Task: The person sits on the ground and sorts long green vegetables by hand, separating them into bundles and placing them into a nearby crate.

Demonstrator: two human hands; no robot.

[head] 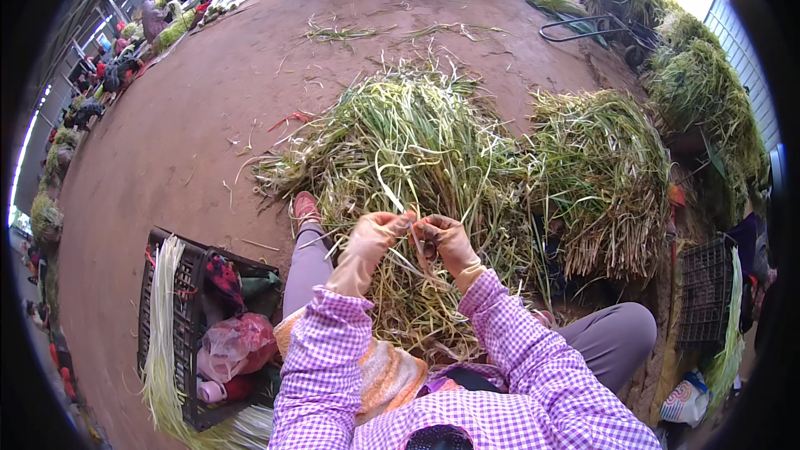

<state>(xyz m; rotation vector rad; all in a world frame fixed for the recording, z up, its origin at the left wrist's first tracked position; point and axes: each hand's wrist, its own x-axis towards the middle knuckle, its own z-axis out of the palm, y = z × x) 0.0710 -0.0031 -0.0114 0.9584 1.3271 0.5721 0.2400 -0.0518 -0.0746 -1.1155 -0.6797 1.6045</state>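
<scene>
Both hands, in pale thin gloves, meet in front of me above a heap of long green and yellowing plant stalks (431,119). My left hand (373,237) pinches a thin pale stalk (392,192) between thumb and fingertips. Close beside it, my right hand (447,240) is curled with its fingertips on the same stalk. The stalk's leafy end rises away from me over the heap; peeled strips hang below the fingers. Part of its lower end is hidden by the hands. Loose trimmings (431,325) cover the ground between my legs.
A black plastic crate (206,331) at left holds bags and cloth, with a bundle of cleaned pale stalks (164,306) across it. Another bundle of stalks (600,181) lies at right, near a second crate (705,294). People work among piles far left.
</scene>
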